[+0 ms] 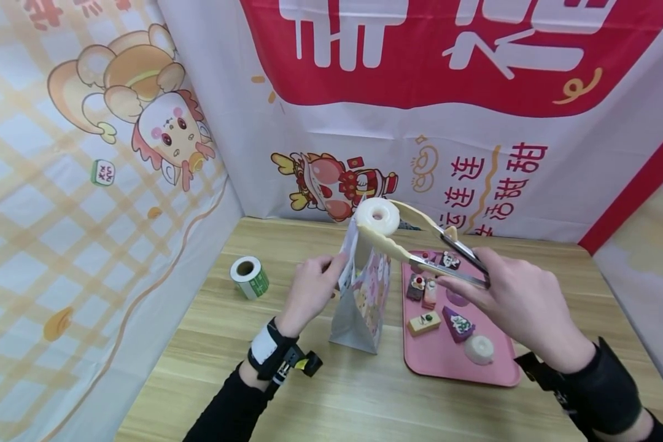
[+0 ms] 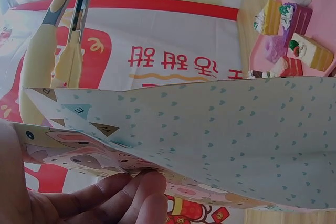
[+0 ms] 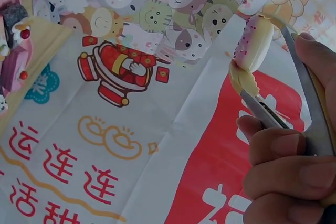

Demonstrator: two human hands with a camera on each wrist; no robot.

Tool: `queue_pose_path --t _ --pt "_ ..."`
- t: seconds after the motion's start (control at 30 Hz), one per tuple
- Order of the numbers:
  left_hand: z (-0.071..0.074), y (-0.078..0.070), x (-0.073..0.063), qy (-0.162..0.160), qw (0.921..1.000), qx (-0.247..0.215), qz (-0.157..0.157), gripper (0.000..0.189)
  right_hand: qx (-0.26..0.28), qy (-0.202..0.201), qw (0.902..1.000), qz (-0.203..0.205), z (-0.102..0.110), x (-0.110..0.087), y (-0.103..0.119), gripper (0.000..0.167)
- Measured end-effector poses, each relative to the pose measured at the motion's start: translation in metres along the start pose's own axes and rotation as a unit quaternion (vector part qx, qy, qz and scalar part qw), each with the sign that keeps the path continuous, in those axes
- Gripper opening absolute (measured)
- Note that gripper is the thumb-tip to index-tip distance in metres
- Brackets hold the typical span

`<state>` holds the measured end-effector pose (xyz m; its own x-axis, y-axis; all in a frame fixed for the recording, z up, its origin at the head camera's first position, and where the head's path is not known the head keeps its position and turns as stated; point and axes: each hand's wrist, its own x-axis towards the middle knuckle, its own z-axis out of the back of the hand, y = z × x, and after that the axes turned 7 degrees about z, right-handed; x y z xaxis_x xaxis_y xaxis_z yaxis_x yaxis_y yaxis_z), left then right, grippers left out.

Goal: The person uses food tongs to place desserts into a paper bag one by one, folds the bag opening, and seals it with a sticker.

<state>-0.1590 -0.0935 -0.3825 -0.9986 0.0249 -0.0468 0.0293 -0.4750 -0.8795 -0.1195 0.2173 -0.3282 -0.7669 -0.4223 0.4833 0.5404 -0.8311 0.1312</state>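
My right hand (image 1: 522, 301) grips a pair of tongs (image 1: 450, 272) with cream tips and metal arms. Between the tips is a toy donut (image 1: 378, 205), held just above the top of a paper bag (image 1: 372, 294). In the right wrist view the donut (image 3: 260, 45) shows a pale side and a pink side with sprinkles. With thumb and fingers, my left hand (image 1: 309, 288) pinches the upper edge of the bag, which stands upright on the table. The left wrist view shows the bag's heart-patterned side (image 2: 236, 135) up close, hiding the donut.
Right of the bag lies a pink tray (image 1: 447, 366) with several toy cakes and a white donut (image 1: 479, 350). A roll of labels (image 1: 250, 279) stands on the wooden table (image 1: 210, 362) at left. Printed cloth (image 1: 320, 135) hangs behind.
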Motion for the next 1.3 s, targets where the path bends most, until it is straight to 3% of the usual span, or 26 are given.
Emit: queue_pose_path --t 0.33,0.47,0.57,0.8,1.3 --pt "0.001 -0.001 0.000 0.001 0.9999 0.000 0.012 0.050 -0.038 0.045 0.9982 0.010 0.012 0.015 0.005 0.059" --pt "0.002 0.000 0.000 -0.001 0.9999 -0.003 0.011 0.049 -0.068 0.043 0.9959 0.042 0.022 0.023 0.004 0.079" --pt "0.002 0.000 0.000 -0.002 1.0000 0.000 0.005 0.048 -0.088 0.057 0.9930 0.055 0.028 0.028 0.004 0.084" --pt "0.001 -0.001 -0.001 -0.003 0.9999 0.009 0.005 0.049 -0.090 0.116 0.9887 0.027 0.036 0.034 0.008 0.062" --pt "0.001 0.000 -0.002 -0.009 1.0000 0.001 0.005 0.048 -0.074 0.090 0.9929 0.022 0.034 0.030 0.006 0.064"
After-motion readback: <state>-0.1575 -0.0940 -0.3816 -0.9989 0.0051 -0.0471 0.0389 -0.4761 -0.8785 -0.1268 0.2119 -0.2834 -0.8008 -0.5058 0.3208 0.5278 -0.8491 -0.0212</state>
